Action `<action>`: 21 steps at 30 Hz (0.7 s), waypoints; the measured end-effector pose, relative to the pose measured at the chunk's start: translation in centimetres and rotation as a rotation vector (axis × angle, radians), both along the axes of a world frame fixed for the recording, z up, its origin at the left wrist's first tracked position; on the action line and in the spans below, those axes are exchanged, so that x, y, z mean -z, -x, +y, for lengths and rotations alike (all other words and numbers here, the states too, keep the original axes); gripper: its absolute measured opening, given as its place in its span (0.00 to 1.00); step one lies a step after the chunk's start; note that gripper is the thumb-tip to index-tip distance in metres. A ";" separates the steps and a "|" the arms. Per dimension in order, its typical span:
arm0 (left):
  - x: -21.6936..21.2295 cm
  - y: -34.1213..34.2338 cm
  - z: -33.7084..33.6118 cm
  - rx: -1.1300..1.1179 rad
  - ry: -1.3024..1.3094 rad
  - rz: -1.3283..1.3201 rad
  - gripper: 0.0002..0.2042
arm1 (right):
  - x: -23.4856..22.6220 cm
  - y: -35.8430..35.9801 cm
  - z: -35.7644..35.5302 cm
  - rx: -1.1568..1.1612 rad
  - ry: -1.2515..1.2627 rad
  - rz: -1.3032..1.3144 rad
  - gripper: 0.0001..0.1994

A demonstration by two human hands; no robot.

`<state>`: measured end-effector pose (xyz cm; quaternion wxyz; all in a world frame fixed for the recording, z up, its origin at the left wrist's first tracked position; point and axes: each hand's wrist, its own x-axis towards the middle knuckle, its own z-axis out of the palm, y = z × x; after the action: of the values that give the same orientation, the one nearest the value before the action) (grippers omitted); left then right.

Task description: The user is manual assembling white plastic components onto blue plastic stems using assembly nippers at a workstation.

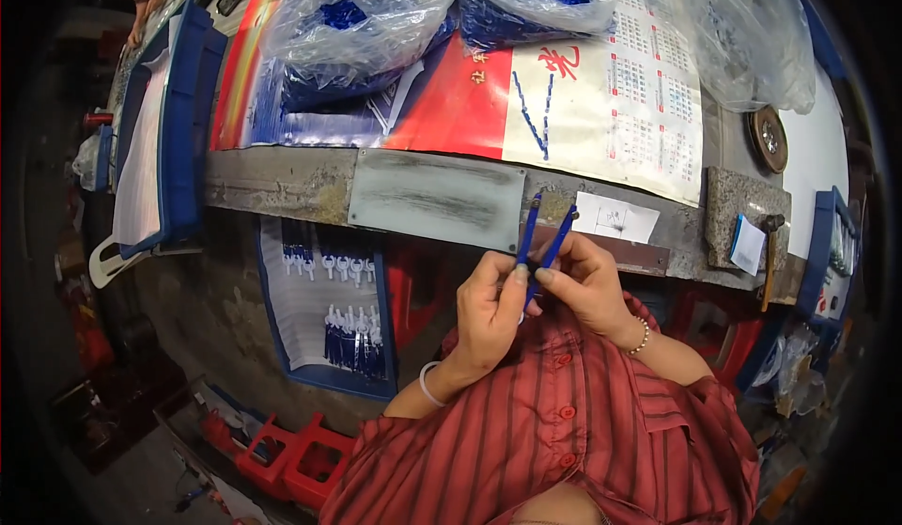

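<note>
Over my lap, just below the bench edge (282, 191), my left hand (489, 313) and right hand (587, 285) pinch the lower ends of two thin blue sticks (543, 238) that fan upward. They look light, stiff and smooth, likely slippery, so I judge a fingertip hold near the joined ends is best.
</note>
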<state>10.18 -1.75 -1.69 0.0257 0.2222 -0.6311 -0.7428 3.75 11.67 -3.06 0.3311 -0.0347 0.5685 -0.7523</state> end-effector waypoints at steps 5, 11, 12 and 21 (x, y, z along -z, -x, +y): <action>0.7 0.2 0.0 0.085 0.049 0.031 0.07 | 0.1 -0.3 -0.7 0.114 -0.005 -0.048 0.05; 0.4 -0.4 -0.6 0.129 0.026 0.009 0.08 | 0.0 0.8 -0.9 0.186 -0.058 -0.124 0.06; 0.5 -0.7 -0.6 0.130 -0.007 -0.008 0.07 | -0.4 1.0 -1.0 0.185 -0.064 -0.131 0.06; -0.5 -1.9 -4.6 -0.072 -0.722 0.292 0.19 | -1.8 3.0 -2.9 0.164 0.150 -0.138 0.06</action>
<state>12.07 -6.38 -1.20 0.0615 0.1311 -0.3104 -0.9395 0.77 8.72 -1.30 0.3033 0.0388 0.4876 -0.8178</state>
